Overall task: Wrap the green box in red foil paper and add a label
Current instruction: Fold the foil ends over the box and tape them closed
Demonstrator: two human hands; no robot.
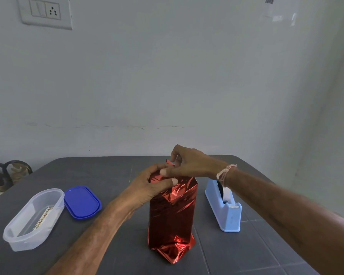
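A tall box wrapped in shiny red foil paper (172, 219) stands upright at the middle of the dark table (115, 175); none of the green box shows. My left hand (147, 187) grips the foil at the box's top left corner, thumb across the front. My right hand (189, 163) is over the top and pinches a small flap of foil that sticks up there. A label (42, 218) lies inside a clear plastic tub (31, 221) at the left.
A blue lid (81, 202) lies beside the tub. A light-blue tape dispenser (224, 207) stands right of the box, under my right forearm. A white wall with a socket plate (46, 11) rises behind the table. A chair (10, 171) shows at far left.
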